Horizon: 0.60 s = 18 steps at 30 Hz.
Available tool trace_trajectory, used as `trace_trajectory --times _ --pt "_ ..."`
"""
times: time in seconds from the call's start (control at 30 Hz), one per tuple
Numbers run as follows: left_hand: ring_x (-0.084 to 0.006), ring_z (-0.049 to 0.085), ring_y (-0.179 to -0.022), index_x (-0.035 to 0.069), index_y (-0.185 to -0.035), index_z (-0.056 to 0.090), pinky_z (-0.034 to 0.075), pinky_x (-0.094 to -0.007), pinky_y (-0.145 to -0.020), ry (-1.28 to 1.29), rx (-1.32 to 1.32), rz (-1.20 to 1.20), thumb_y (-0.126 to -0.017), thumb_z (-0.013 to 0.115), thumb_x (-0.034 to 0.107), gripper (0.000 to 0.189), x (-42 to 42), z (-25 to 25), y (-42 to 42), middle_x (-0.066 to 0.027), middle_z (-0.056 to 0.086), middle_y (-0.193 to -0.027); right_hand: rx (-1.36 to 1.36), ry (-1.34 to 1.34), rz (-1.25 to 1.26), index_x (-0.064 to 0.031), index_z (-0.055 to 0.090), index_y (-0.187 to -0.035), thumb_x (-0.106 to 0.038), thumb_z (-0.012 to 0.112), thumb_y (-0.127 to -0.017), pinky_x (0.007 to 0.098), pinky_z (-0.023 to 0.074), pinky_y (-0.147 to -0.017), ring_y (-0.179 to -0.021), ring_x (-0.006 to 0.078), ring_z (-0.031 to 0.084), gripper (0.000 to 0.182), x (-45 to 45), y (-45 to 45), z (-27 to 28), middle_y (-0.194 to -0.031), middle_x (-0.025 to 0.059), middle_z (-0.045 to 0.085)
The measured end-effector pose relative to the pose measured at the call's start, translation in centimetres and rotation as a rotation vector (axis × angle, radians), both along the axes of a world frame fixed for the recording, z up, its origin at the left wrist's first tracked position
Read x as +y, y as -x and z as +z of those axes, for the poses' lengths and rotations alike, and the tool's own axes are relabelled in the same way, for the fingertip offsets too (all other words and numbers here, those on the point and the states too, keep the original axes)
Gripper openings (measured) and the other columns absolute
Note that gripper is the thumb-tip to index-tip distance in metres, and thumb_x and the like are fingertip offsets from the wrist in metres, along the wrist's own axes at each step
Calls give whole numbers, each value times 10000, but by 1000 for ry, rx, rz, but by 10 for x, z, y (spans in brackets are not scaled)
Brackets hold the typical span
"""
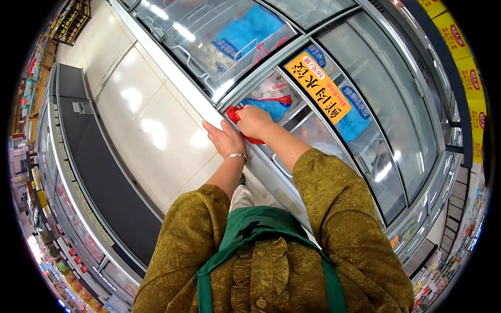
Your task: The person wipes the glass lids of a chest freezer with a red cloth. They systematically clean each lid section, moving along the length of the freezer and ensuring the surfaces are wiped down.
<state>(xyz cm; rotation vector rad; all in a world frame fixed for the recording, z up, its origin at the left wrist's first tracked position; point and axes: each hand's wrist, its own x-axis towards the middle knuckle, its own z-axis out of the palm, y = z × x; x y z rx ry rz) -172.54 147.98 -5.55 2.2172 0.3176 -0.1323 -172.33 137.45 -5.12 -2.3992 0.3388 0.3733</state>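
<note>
My right hand (253, 122) grips a red cloth (233, 113) against the inner edge of the chest freezer's front rim (254, 158). Part of the cloth hangs below my fingers. Holding nothing, my left hand (227, 139) rests at the outer side of that rim, its thumb and fingers apart. In the freezer beside my right hand lie a blue bag (270, 107) and a clear plastic package with a red edge (274, 88). A sliding glass lid (354, 129) with an orange sign (318, 87) bearing writing covers the part to the right.
Another glass-topped freezer section (219, 35) with blue bags adjoins beyond a grey divider (262, 70). Pale floor tiles (141, 98) run along the aisle to the left. A second freezer with a dark side panel (101, 168) lines its far side. Yellow boxes (454, 35) stand at right.
</note>
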Motion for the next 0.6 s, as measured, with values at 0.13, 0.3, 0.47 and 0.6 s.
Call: trace_trajectory --times 0.13,0.3,0.47,0.6 --pt "-432 356 -1295 -22 -1471 112 313 -435 -1073 14 48 -18 -967 411 315 677 0 2 -3 -311 309 -1419 198 -77 -9 -24 698 -961 -172 541 -807 428 513 -837 -957 358 646 265 -1 10 17 -1014 200 671" --pt "-430 360 -1296 -21 -1474 119 310 -424 -1079 23 62 -11 -972 402 315 667 -3 10 -2 -308 305 -1425 339 -31 46 6 689 -972 -172 524 -817 427 513 -834 -970 359 644 287 -3 13 39 -1027 222 664" --pt "-429 330 -1321 -32 -1472 117 292 -416 -1096 28 16 -10 -977 399 302 660 -1 0 -4 -308 277 -1447 366 9 166 2 695 -936 -169 509 -810 448 486 -872 -967 367 641 282 -8 94 35 -976 215 674" --pt "-431 318 -1328 -58 -1461 126 271 -416 -1110 65 46 -23 -976 402 299 662 -7 11 1 -312 260 -1459 456 2 152 -27 709 -922 -185 516 -814 440 512 -798 -929 369 651 272 -19 116 37 -986 200 677"
